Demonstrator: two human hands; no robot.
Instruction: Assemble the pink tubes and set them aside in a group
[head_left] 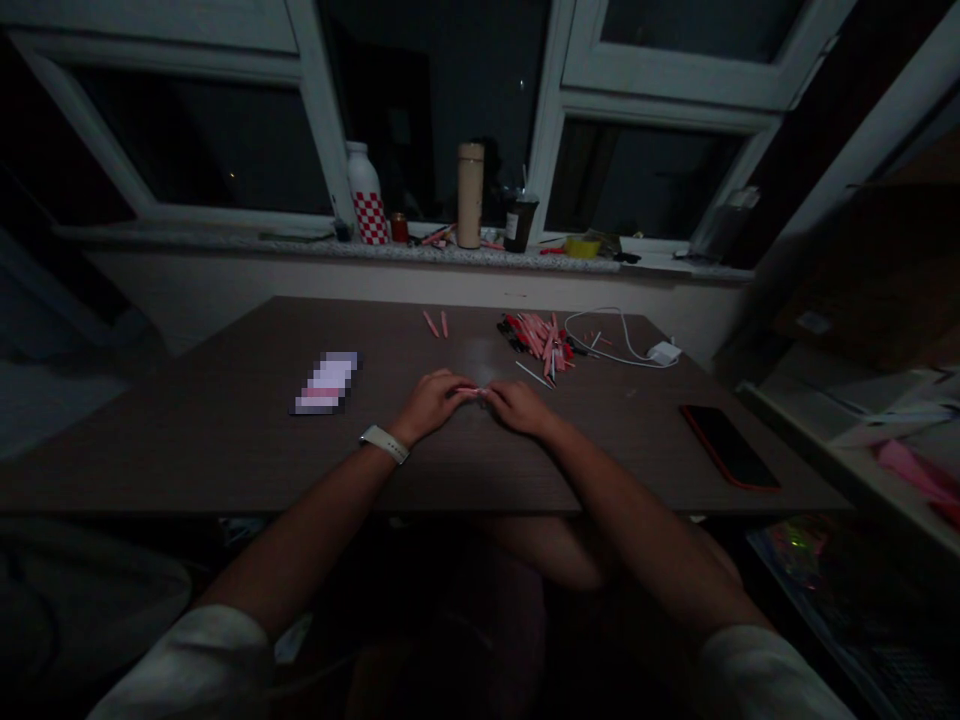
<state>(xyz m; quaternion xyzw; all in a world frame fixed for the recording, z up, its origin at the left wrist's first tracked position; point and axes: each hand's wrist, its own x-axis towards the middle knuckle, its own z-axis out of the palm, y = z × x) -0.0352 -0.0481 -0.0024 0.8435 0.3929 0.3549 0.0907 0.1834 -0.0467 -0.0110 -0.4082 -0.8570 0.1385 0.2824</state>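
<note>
Left hand (431,405), right hand (521,408) curled closed, fingertips meeting, both pinching small pink piece (477,392); heap of pen parts (536,340) near, on table (225,440)

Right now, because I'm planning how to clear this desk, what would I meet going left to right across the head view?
Pixelated flat item → left hand → right hand → white power adapter → phone in a red case

Left hand (433,405), right hand (519,408), fingers (466,392) touching, pen parts (538,342)
</note>
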